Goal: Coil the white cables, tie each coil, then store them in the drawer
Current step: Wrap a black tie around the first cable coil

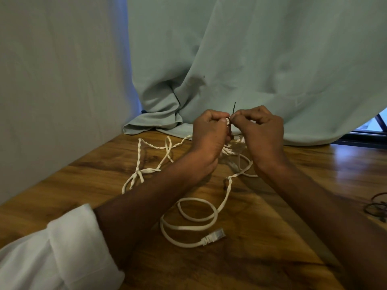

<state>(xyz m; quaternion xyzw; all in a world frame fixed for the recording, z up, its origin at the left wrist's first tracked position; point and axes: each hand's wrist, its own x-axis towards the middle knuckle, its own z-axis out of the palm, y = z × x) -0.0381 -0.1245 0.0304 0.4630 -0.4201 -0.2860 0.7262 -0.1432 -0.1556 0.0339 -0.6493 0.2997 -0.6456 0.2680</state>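
White cables lie in a tangle on the wooden table [272,237]. One twisted white cable [146,162] runs left of my hands. A flat white cable [194,225] loops near the front and ends in a clear plug [215,236]. My left hand [209,130] grips a bunch of white cable above the table. My right hand [259,124] pinches a thin dark tie [234,107] that sticks up between the two hands. The coil itself is mostly hidden behind my hands.
A pale green curtain [251,59] hangs behind the table and bunches on its far edge. Several dark ties or bands [377,206] lie at the right edge of the table. A grey wall stands to the left.
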